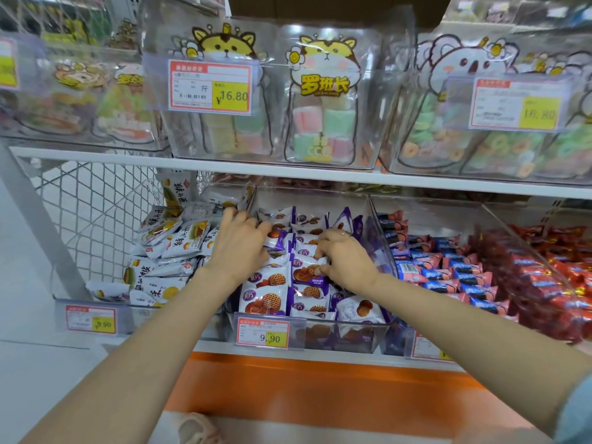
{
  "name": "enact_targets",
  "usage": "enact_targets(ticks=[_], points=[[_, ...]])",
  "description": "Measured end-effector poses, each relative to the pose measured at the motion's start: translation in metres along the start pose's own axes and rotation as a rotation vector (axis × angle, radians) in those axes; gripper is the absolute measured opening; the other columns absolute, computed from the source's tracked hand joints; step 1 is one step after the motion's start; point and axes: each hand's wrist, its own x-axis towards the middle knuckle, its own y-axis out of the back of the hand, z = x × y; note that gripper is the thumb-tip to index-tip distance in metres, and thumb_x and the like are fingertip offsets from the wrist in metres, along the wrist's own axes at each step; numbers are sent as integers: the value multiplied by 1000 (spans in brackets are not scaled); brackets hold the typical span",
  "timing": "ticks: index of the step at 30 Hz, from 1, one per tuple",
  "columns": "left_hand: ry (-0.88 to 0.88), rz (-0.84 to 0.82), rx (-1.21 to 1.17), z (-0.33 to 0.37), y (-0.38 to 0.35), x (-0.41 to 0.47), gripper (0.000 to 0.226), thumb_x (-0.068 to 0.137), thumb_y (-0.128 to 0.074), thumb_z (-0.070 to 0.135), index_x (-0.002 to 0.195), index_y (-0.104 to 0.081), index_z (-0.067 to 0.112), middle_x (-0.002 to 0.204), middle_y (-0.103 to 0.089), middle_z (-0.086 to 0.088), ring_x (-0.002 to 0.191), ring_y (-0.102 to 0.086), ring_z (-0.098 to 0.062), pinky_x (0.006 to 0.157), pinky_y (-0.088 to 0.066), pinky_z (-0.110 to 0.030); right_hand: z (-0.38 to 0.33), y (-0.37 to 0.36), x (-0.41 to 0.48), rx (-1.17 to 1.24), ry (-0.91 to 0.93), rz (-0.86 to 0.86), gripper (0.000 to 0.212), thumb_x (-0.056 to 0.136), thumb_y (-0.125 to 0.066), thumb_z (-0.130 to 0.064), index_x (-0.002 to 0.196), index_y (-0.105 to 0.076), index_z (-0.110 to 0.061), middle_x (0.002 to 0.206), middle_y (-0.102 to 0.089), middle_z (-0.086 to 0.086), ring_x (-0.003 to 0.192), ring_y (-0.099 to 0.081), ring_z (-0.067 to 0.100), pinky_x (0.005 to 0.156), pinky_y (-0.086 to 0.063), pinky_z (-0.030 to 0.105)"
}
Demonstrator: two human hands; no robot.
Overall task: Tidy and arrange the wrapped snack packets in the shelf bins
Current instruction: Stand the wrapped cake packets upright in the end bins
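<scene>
Clear acrylic bin [349, 336], middle of the lower shelf [211, 347]: purple-and-white packets [269, 299] printed with a round waffle biscuit, in roughly three overlapping columns front to back. Front rows lie flat, face up; back rows stand tilted and uneven. Price tag [262, 334] on the front wall, 9.90.

Left hand [238, 248]: palm down over the left column, fingers spread and mostly straight, reaching toward the back corner by the divider; presses on the packets, grips nothing visible.

Right hand [342, 261]: fingers curled downward, tips pinching the edge of the centre packet [304, 262] in the middle column; ring on one finger.

Neighbouring stock: white burger-print packets [169, 248] heaped loosely in the bin to the left; blue-and-pink packets [448, 267] in neat rows to the right; red packets [551, 283] beyond. Bagged marshmallow sweets [323, 129] in clear bins on the shelf above.

Step in hand, by judgement: straightening the middle column of the waffle bin, left hand steadying the adjoining column while the right repositions one packet. Bin looks partly done: front in order, back not.

Next move calls for: seating the pinched packet flat and face up, lapped in line over its neighbour, without dragging the left column askew; the tilted back rows want the same. The left-hand bin appears untidiest and probably needs attention afterward.
</scene>
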Motion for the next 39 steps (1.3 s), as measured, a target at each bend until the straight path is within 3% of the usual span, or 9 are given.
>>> enact_targets(ticks=[8, 11, 14, 16, 19, 27, 31, 34, 39], points=[[147, 234, -157, -2, 3, 0, 20, 67, -80, 17, 79, -65, 9, 59, -66, -9, 65, -61, -31, 66, -21, -35, -1, 9, 1, 139, 19, 38, 45, 81, -70, -14, 124, -57, -13, 125, -60, 5, 115, -53, 20, 99, -38, 29], [279, 286, -441, 1, 10, 2, 14, 85, -67, 21, 89, -65, 8, 70, -68, -12, 69, -62, -31, 70, -38, -37, -8, 28, -4, 555, -143, 224, 27, 88, -61, -7, 115, -62, -7, 103, -65, 7, 91, -59, 14, 85, -46, 20], [274, 178, -816, 15, 17, 2, 12, 89, -60, 21, 96, -63, 11, 86, -68, -3, 76, -62, -21, 67, -48, -32, -16, 46, -9, 1257, -380, -26, 34, 95, -54, -27, 117, -59, -2, 90, -69, 14, 71, -65, 18, 70, -56, 25], [130, 90, -968, 27, 18, 0, 9, 86, -64, 12, 94, -63, 15, 102, -65, 2, 86, -59, -8, 71, -45, -23, -14, 50, -11, 1459, -454, -181, 43, 94, -51, -39, 117, -59, -4, 96, -70, 18, 79, -69, 26, 72, -59, 31], [-36, -10, -1076, 37, 18, -1, 20, 83, -64, 0, 93, -64, 17, 114, -56, 7, 96, -53, 3, 76, -42, -9, -9, 49, -14, 1579, -567, -125, 43, 89, -61, -31, 119, -54, -2, 94, -71, 15, 80, -70, 24, 71, -59, 34], [393, -271, -1477, 38, 24, 6, 27, 89, -60, 22, 114, -53, 17, 107, -61, 1, 85, -64, -8, 75, -55, -22, 2, 46, -24, 1645, -531, -42, 35, 81, -66, 2, 112, -52, -5, 105, -68, 16, 88, -69, 23, 72, -59, 32], [302, -348, -1425, 37, 22, 5, 27, 83, -68, 12, 109, -59, 11, 87, -65, 0, 78, -63, -6, 69, -50, -11, 2, 44, -24, 1391, -451, -75, 26, 77, -71, 3, 93, -55, -10, 90, -67, 8, 85, -66, 23, 77, -58, 29], [188, -332, -1262, 33, 19, 6, 24, 79, -72, 6, 100, -63, 13, 86, -63, 3, 77, -58, -4, 69, -46, -9, 4, 50, -24, 1125, -310, -82, 35, 77, -72, 3, 101, -55, -15, 70, -62, -1, 77, -60, 20, 80, -51, 33], [94, -327, -1122, 39, 15, 3, 21, 77, -74, 10, 94, -65, 20, 83, -60, 16, 77, -56, 4, 68, -43, -6, -1, 59, -23, 753, -202, -153, 13, 75, -77, -13, 82, -70, -21, 62, -59, -1, 60, -55, 13, 65, -51, 25]])
